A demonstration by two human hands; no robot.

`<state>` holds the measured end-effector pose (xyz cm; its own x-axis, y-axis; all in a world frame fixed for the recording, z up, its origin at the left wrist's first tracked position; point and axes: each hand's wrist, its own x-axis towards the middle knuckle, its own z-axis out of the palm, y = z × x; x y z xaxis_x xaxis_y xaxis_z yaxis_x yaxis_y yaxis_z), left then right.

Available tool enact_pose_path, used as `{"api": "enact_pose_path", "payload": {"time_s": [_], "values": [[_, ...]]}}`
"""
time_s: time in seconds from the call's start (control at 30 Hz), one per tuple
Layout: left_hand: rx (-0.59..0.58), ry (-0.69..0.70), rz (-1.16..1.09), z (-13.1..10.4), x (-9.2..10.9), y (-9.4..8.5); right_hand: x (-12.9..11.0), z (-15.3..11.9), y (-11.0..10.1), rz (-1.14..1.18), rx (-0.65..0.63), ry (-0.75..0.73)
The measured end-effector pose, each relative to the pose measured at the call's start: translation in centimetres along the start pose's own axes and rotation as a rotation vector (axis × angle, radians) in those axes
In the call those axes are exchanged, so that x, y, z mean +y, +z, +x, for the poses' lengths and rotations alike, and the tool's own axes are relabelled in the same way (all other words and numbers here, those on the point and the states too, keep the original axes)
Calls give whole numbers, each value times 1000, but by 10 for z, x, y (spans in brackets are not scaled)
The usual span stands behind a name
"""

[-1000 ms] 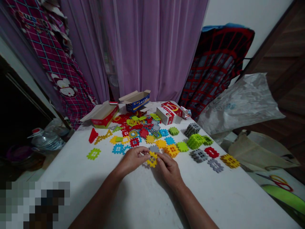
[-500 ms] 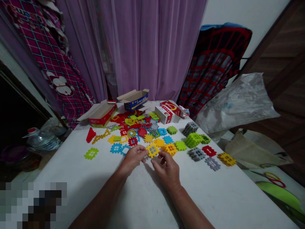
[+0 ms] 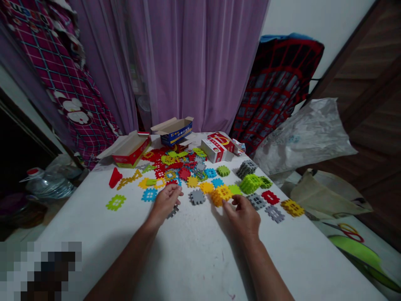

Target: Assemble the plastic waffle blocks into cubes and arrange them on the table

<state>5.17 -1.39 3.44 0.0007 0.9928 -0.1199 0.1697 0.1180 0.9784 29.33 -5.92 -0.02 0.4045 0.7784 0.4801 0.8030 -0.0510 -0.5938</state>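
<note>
My left hand (image 3: 165,204) hovers left of centre, fingers loosely bent and apart, with no piece visible in them. A dark grey piece (image 3: 173,212) shows partly from beneath it. To its right lies a flat grey square piece (image 3: 196,197). My right hand (image 3: 244,214) has its thumb and fingers apart at the right edge of a stack of yellow-orange window pieces (image 3: 221,194); whether the thumb touches the stack is hard to tell. Beyond the hands are a yellow piece (image 3: 206,187), a blue piece (image 3: 217,182) and a green piece (image 3: 234,190).
Behind is a mixed heap of pieces (image 3: 181,162) with a red box (image 3: 131,155), a blue box (image 3: 177,133) and a red-white box (image 3: 214,150). Green (image 3: 249,184), grey (image 3: 257,201) and yellow (image 3: 292,207) stacks stand at the right.
My hands have moved apart, and the yellow window piece held between them is now out of their fingers. The grey pieces between and under the hands have come into view.
</note>
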Motion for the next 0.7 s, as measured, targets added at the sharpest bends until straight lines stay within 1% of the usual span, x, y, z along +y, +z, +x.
{"api": "enact_pose_path", "payload": {"time_s": [0.1, 0.23, 0.37, 0.47, 0.53, 0.6, 0.7], "values": [[92, 27, -12, 9, -4, -15, 4, 1, 0, -51, -58, 9], [199, -7, -15, 16, -5, -32, 2, -2, 3, -59, -79, -2], [266, -15, -10, 20, -6, -44, 1, -2, 3, -76, -75, 1], [316, -9, -13, 26, -10, -55, 1, -1, 2, -80, -86, 8], [370, 3, 4, 31, -16, -68, 1, -1, 2, -79, -94, 18], [473, 29, 73, 36, -24, -86, 2, -1, 1, -85, -85, 27], [656, 41, 313, 38, -34, -113, 4, -1, 0, -86, -53, 24]]}}
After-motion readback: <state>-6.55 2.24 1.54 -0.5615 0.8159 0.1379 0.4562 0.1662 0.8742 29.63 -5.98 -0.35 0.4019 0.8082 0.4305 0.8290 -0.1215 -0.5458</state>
